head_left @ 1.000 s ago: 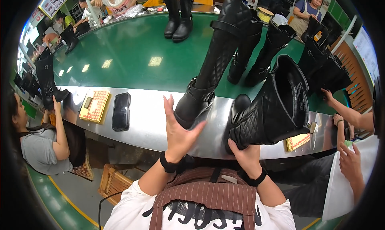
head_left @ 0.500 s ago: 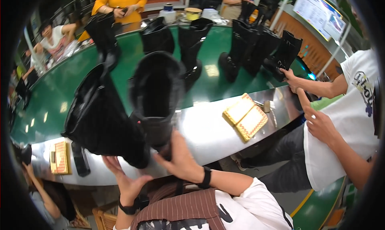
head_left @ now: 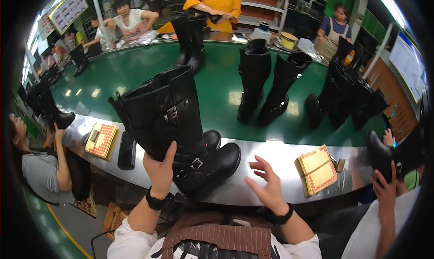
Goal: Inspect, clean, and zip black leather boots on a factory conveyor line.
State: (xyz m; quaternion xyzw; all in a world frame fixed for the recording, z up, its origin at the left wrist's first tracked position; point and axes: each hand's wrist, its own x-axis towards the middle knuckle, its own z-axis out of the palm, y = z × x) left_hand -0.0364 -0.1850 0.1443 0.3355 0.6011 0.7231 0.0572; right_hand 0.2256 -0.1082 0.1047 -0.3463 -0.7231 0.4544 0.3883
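Observation:
A tall black boot (head_left: pixel 178 119) with buckled straps is tilted over the near metal edge, its toe pointing right. My left hand (head_left: pixel 160 168) grips it low on the shaft near the heel, with the thumb in front and the other fingers hidden. Behind it shows the toe of a second black boot (head_left: pixel 211 140); the rest of that one is covered. To the right of the toes, my right hand (head_left: pixel 267 184) is open, fingers apart, touching nothing.
The green conveyor (head_left: pixel 221 96) carries several more black boots (head_left: pixel 253 78). On its metal rim (head_left: pixel 266 155) lie stacks of yellow cards (head_left: pixel 318 169) and a black phone-like case (head_left: pixel 127 150). Co-workers handle boots at both sides; a person in yellow (head_left: pixel 212 6) stands opposite.
My left hand, open before, now grips the front boot. My right hand has let go of the other boot and moved away. The boots now show their buckled sides. The view has turned left.

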